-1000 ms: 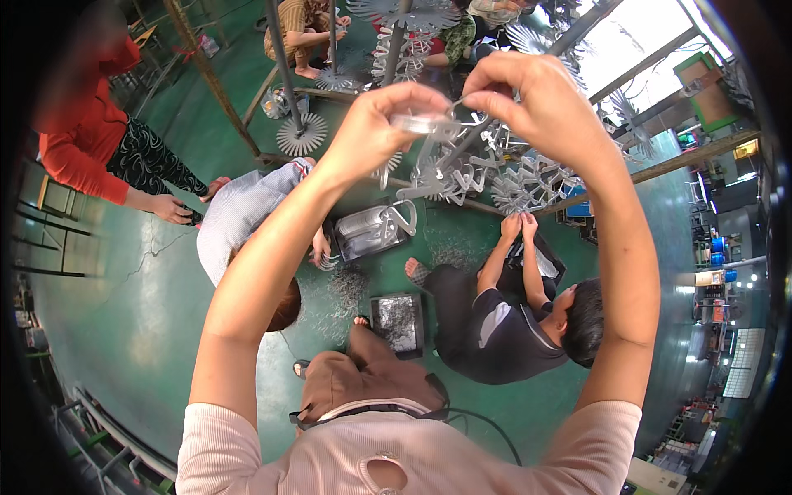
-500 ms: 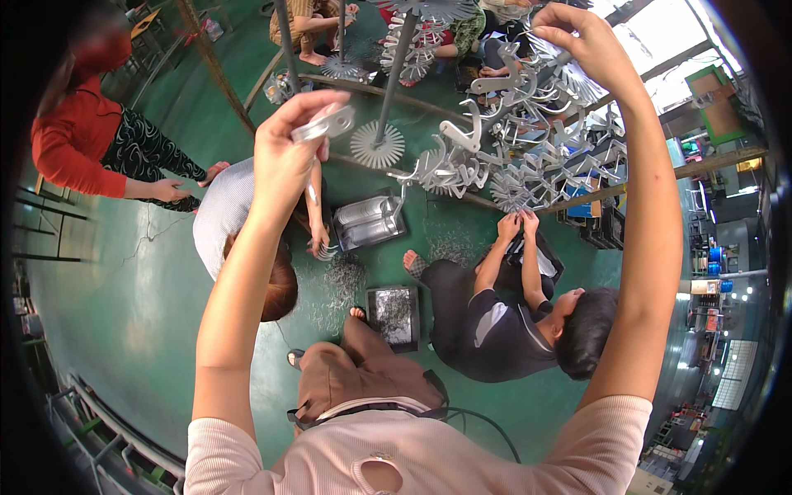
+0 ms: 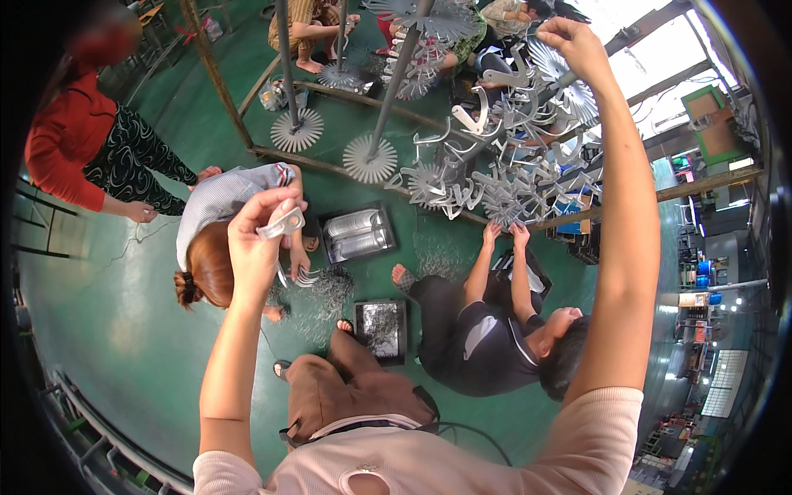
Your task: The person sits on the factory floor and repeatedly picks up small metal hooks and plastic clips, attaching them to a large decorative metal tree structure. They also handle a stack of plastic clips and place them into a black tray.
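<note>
Head view, left hand (image 3: 262, 235) lower than half a second earlier, holding a curved silver metal bracket (image 3: 277, 225), right hand (image 3: 573, 48) raised beside a silver slotted metal disc (image 3: 580, 97), narrowly pinched, contents indiscernible.

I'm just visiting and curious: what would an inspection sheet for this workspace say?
Surface: green floor, a crack showing at the left.
Job's things: a grey metal part in hand; many curved metal parts clustered ahead, around slotted discs.
Clutter: small bits scattered on the floor near a dark tray that also holds some.
Grippers: bare hands; the left hand holds the grey metal part, the right hand is raised beside a disc, whether holding anything is unclear.
Cables: a dark cable curves beside the wearer's waist.
Surroundings: a person in red at the left, a person in dark clothing seated at the right, others further off.
</note>
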Demonstrator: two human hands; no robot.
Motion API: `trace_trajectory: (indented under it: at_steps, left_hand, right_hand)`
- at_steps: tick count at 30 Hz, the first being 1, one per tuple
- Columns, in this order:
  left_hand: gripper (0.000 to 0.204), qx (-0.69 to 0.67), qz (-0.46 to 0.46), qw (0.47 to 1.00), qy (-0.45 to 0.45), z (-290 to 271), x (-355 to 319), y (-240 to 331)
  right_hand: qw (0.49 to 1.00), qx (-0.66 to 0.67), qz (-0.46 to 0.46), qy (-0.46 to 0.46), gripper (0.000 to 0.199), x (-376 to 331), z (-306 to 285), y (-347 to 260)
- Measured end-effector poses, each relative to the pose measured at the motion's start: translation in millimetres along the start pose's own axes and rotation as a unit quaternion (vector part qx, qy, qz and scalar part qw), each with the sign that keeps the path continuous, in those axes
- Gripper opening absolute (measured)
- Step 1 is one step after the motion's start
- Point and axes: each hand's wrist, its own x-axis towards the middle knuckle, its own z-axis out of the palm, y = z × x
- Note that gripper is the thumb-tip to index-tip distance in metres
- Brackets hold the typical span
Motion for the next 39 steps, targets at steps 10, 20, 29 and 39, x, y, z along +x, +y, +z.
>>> trace_trajectory:
  at_steps: [10, 20, 29, 39]
  left_hand:
    - [0.015, -0.021, -0.032, 0.999, 0.011, -6.4, -11.6, -21.2]
    - [0.014, -0.003, -0.063, 0.998, 0.027, -8.8, -15.6, -26.8]
    - [0.014, -0.007, -0.063, 0.997, 0.04, -17.8, -18.5, -35.0]
    - [0.016, 0.066, -0.037, 0.996, -0.037, 7.4, 3.4, -49.5]
  right_hand:
    - [0.999, -0.007, 0.014, 0.036, 0.02, 5.9, 38.7, 23.7]
    - [0.987, -0.011, 0.162, 0.015, 0.019, 11.0, 57.2, 43.6]
    - [0.974, -0.012, 0.228, -0.005, 0.017, 9.1, 57.6, 52.4]
    - [0.953, 0.061, 0.297, 0.001, 0.013, -1.2, 56.0, 49.2]
